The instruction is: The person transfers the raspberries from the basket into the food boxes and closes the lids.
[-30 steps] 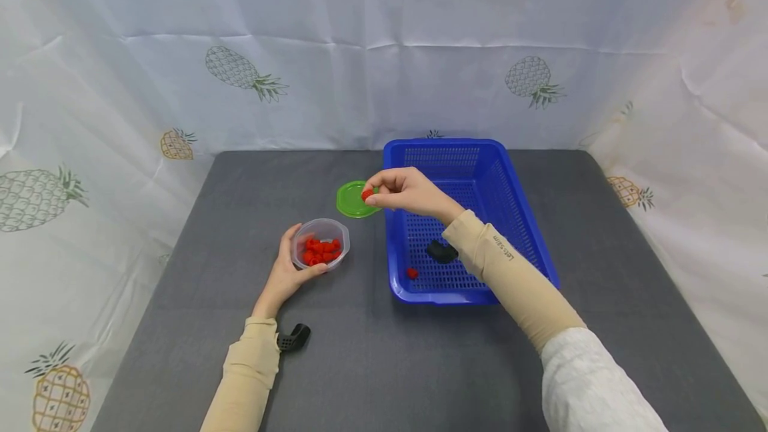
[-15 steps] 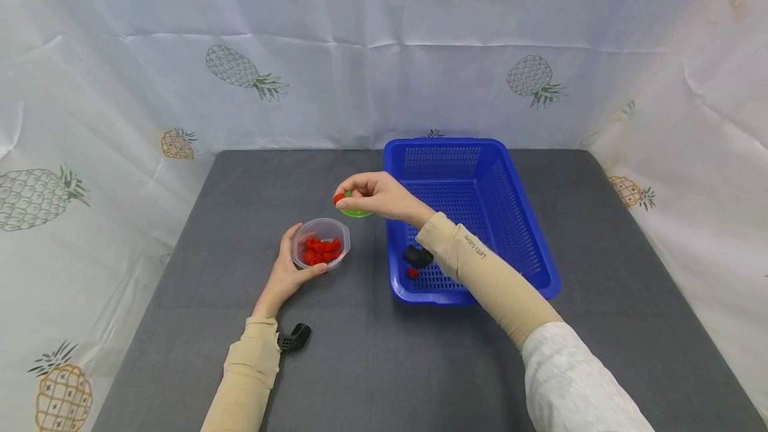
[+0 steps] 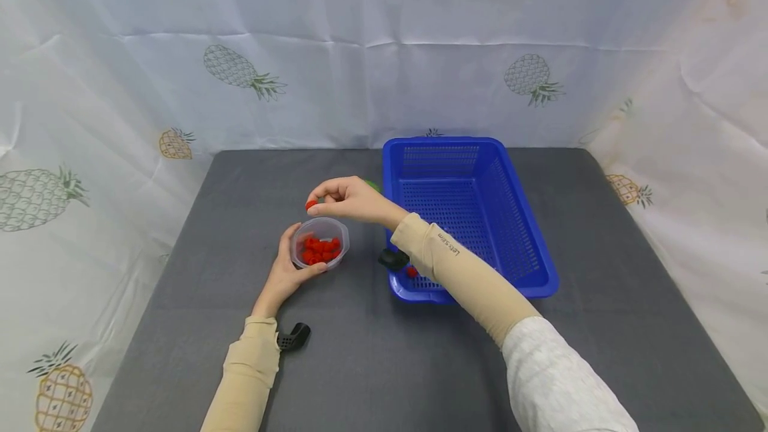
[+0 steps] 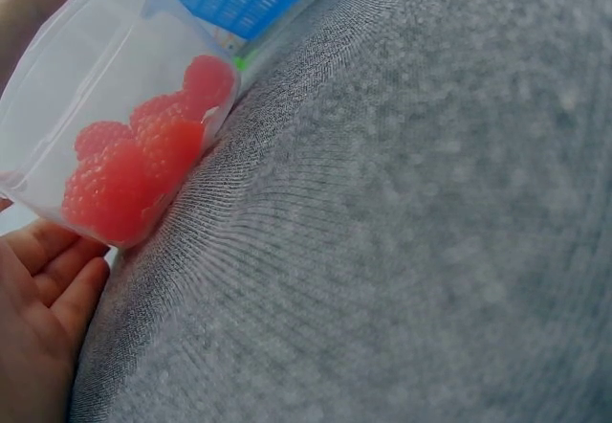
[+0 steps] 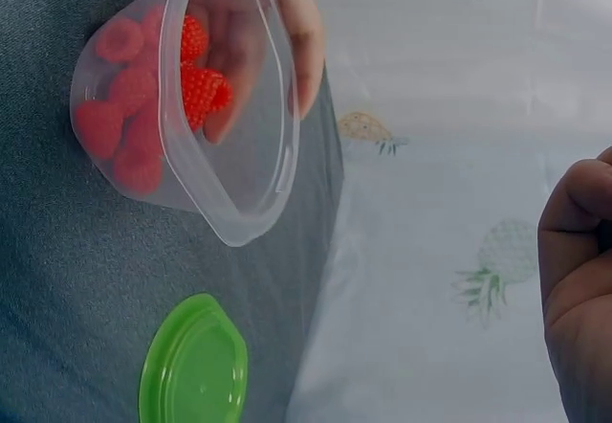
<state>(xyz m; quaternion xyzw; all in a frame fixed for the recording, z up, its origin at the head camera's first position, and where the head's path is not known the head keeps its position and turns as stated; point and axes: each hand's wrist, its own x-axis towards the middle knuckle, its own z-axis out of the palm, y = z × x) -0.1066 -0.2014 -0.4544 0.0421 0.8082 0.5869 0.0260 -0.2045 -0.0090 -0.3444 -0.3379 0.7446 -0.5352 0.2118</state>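
In the head view my left hand (image 3: 285, 282) holds a clear plastic tub (image 3: 327, 225) on the grey cloth, thumb on the near side and fingers around the left. Several red raspberries (image 3: 318, 251) lie in the bottom of the tub; the right wrist view shows its top uncovered. Just beyond the tub's far rim, my right hand (image 3: 353, 201) pinches one raspberry (image 3: 310, 205) between thumb and fingertips. The right wrist view catches only part of that hand, with the pinched berry out of sight.
A blue plastic basket (image 3: 389, 165) stands right of the tub under my right forearm, with a single raspberry (image 3: 411, 272) near its front left corner. The green lid (image 5: 196, 366) lies on the cloth behind the tub. A pineapple-print curtain (image 3: 372, 85) surrounds the table.
My right hand has moved left with the raspberry, from beside the basket across the green lid to the tub's far rim. The left hand and tub have stayed in place.
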